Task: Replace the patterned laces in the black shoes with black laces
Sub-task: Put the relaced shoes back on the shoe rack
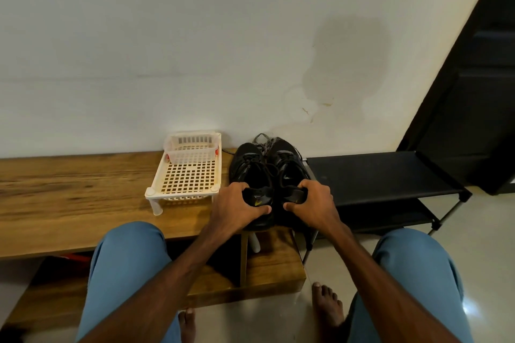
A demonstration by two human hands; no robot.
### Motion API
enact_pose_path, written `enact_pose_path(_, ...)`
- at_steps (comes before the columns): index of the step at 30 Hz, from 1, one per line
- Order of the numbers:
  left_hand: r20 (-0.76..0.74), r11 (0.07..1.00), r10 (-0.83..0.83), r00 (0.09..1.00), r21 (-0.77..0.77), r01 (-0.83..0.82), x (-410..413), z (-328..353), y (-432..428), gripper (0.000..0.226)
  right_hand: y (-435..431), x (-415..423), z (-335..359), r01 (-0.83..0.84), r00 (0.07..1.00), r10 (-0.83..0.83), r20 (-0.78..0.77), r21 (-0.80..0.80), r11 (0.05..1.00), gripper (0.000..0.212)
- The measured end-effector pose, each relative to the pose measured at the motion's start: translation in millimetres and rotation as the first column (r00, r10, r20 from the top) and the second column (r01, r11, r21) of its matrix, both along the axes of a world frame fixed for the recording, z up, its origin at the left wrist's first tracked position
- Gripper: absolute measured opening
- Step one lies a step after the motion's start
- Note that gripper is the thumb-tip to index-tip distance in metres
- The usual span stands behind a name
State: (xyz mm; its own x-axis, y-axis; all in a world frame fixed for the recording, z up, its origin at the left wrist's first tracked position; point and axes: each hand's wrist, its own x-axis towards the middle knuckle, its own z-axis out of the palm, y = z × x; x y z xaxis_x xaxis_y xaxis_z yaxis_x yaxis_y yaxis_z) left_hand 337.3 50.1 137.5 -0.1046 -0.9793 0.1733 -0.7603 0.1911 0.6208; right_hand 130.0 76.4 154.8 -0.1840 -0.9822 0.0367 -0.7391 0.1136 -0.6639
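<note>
Looks basically done: black laces (pixel 251 159) in shoes (pixel 250 172), patterned laces (pixel 266 143) dumped at surface's (pixel 83 189) back edge, left hand (pixel 237 203) and right hand (pixel 312 200) gripping heels.

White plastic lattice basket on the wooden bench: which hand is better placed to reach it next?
Probably the left hand: it grips the left black shoe, beside the white basket; the right hand holds the farther shoe.

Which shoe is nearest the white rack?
The left shoe, gripped by the left hand, beside the white rack; the right shoe sits by the black shelf.
</note>
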Motion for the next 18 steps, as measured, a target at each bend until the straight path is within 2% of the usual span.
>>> enact_pose_path(6, -0.065, 0.992, -0.069, 0.995, -0.115, 0.061, -3.7, 5.5, 26.9, 0.059, 39.7, -11.4, 8.9, 0.072, 0.997, -0.069, 0.036, -0.097, 0.993, 0.033)
enact_pose_path(12, -0.135, 0.963, -0.22, 0.966, -0.189, 0.193, -33.0, 24.2, 47.9, 0.052, 82.8, -45.5, 31.3, 0.173, 0.985, -0.168, 0.043, -0.237, 0.956, 0.036)
enact_pose_path(18, -0.11, 0.912, -0.356, 0.928, -0.257, 0.32, -93.8, 19.7, 54.1, 0.05, 113.2, -99.5, 17.3, 0.319, 0.948, -0.296, 0.118, -0.317, 0.893, 0.034)
